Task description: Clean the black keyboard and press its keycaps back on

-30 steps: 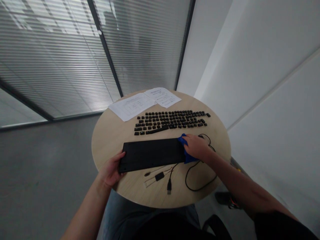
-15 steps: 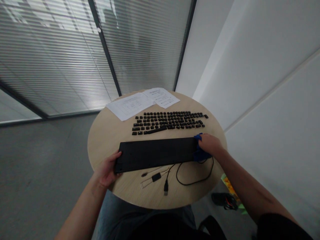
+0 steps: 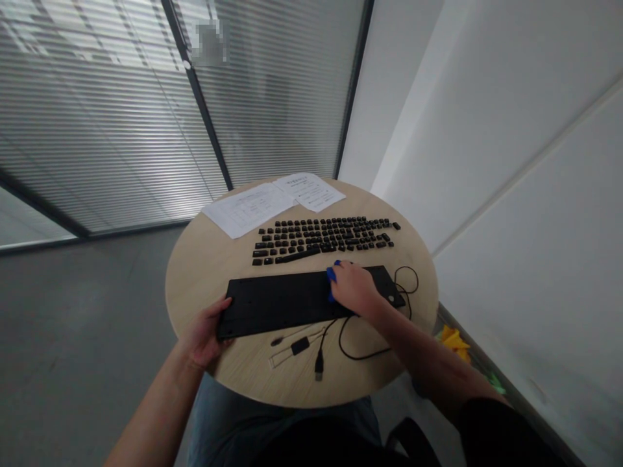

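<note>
A black keyboard base (image 3: pixel 277 301) lies with its smooth underside up, slightly tilted toward me. My left hand (image 3: pixel 207 334) grips its left end, thumb on top and fingers beneath. On the upper right half, my right hand (image 3: pixel 355 288) presses a blue cloth (image 3: pixel 332 275) against the surface; most of the cloth is hidden under the fingers. The keyboard's black cable (image 3: pixel 355 358) loops out from the right end and ends in a USB plug (image 3: pixel 318 366) near the front. Beyond the base, loose black keycaps (image 3: pixel 321 237) are laid out in rows.
A wire keycap puller with a dark handle (image 3: pixel 300 346) and a small thin brush (image 3: pixel 277 340) lie in front of the base. Printed sheets (image 3: pixel 253 207) cover the back left of the round table (image 3: pixel 195 272). Yellow and green items (image 3: pixel 455 340) are on the floor at right.
My right hand has slid the blue cloth leftward from the keyboard base's right end toward its middle, uncovering that end and the cable there. My left hand keeps its hold.
</note>
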Tool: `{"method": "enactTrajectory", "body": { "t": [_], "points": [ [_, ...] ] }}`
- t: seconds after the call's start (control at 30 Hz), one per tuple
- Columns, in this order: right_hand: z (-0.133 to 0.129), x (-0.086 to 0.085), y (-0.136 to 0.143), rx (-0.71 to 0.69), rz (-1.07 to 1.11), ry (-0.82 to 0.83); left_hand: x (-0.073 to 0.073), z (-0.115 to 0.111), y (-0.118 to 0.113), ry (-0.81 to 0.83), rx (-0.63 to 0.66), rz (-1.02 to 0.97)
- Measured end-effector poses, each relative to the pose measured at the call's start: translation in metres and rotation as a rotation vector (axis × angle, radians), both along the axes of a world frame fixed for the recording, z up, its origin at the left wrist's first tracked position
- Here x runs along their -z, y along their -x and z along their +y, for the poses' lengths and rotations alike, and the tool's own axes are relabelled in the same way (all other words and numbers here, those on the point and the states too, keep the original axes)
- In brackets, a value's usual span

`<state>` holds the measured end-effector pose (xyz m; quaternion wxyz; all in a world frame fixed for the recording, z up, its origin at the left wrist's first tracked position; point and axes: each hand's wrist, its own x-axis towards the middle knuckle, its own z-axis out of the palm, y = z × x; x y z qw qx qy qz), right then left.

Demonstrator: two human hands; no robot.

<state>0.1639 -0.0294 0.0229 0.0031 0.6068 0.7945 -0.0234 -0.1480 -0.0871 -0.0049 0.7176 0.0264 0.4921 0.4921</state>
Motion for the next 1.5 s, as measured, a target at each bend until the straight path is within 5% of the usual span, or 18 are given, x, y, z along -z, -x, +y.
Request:
{"method": "enactTrajectory", "body": {
  "t": [0.27, 0.5, 0.67, 1.17, 1.33, 1.5],
  "points": [
    [-0.041, -0.016, 0.092, -0.307, 0.140, -0.033, -0.007, 0.000, -0.004, 0.006, 0.029, 0.018],
    [-0.051, -0.015, 0.115, -0.391, 0.171, -0.069, -0.015, -0.001, -0.009, -0.004, 0.067, 0.065],
    [-0.043, -0.012, 0.078, -0.336, 0.117, -0.004, -0.019, -0.002, -0.013, -0.032, 0.011, 0.074],
    [-0.024, 0.012, -0.107, 0.220, -0.142, 0.053, -0.025, -0.002, -0.022, 0.026, -0.046, 0.136],
    [-0.020, 0.011, -0.118, 0.285, -0.144, 0.068, -0.028, -0.003, -0.024, 0.040, -0.063, 0.117],
    [-0.027, 0.004, -0.083, 0.222, -0.124, 0.056, -0.025, -0.002, -0.021, 0.029, -0.027, 0.131]
  ]
}}
